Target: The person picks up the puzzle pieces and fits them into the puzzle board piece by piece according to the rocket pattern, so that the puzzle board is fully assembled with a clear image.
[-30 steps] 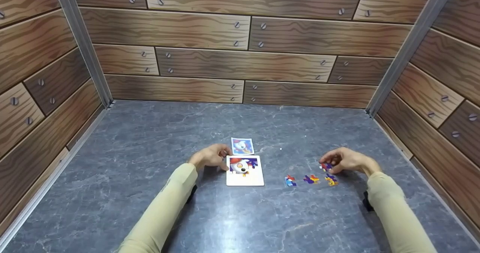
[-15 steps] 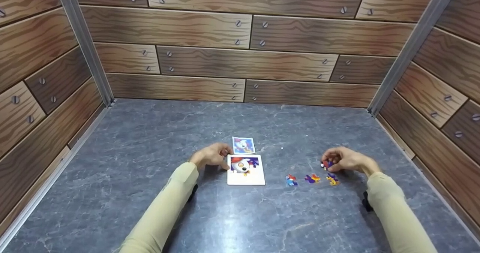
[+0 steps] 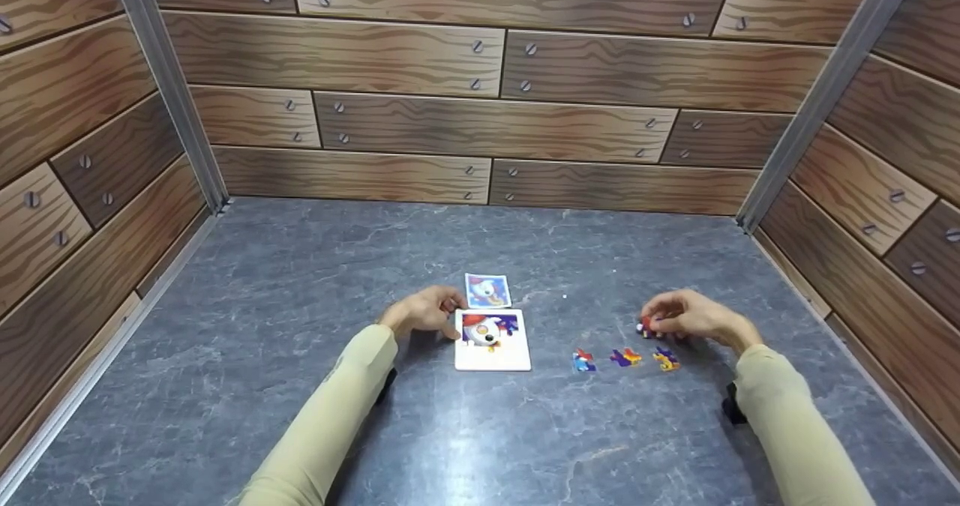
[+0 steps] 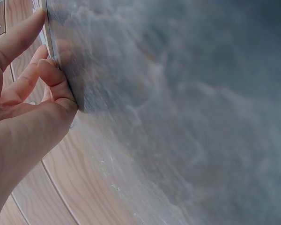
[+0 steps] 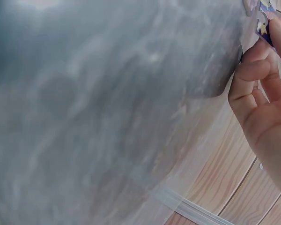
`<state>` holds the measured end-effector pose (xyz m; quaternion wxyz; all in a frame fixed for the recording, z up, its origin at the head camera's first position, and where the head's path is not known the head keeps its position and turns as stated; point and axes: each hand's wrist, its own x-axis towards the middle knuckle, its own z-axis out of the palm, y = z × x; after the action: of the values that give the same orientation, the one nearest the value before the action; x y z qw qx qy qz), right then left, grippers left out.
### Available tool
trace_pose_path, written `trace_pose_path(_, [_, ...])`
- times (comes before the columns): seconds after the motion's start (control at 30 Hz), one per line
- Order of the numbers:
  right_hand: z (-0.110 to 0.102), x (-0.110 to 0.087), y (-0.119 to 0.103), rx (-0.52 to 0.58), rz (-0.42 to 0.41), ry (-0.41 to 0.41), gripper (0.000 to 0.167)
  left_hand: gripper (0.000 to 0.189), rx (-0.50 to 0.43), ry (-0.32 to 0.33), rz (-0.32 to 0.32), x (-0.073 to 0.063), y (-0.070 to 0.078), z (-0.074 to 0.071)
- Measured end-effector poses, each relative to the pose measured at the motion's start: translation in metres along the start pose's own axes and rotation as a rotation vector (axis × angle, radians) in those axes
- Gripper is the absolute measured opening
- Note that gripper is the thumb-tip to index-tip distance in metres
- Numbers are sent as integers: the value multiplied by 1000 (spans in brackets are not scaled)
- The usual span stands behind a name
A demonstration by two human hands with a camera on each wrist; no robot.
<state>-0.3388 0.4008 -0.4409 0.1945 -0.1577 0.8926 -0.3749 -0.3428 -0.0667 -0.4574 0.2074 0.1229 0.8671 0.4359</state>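
Note:
My left hand [image 3: 427,312] rests at the upper left of a white puzzle board [image 3: 491,360]. Its thumb touches the board's left side and the forefinger lies by the top left corner. Part of a white dog picture in a red hat fills the board's upper half. My right hand [image 3: 694,317] pinches a red, white and purple puzzle piece [image 3: 646,327] a little above the table, partly hidden by the fingers. Below that hand lie three loose pieces: a blue and red one [image 3: 583,360], a purple and orange one [image 3: 625,357], and a purple and yellow one [image 3: 666,358].
A picture card [image 3: 487,291] of the same dog lies right behind the board. The grey marbled table [image 3: 337,251] is bordered by wood-patterned walls [image 3: 405,124] at the back and sides. A tiny white speck [image 3: 565,296] lies right of the card.
My right hand has picked the puzzle piece up off the table and turned it between its fingers. The left hand, the board and the other pieces stay where they were.

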Motion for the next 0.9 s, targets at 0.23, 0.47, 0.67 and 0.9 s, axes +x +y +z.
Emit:
trace_pose_path(0.23, [2,5,-9,35,-6,27,31,40,2,-8,11,0,0,-1])
trace_pose_path(0.47, [9,13,-24,100,39,60,36,40,10,-6,18,0,-2,0])
trace_pose_path(0.67, [18,18,-36,144,20,36,34,41,17,-4,11,0,-1,0])
trace_pose_path(0.9, [26,24,-48,148,-19,-16,32,39,23,-5,-8,2,0,-1])
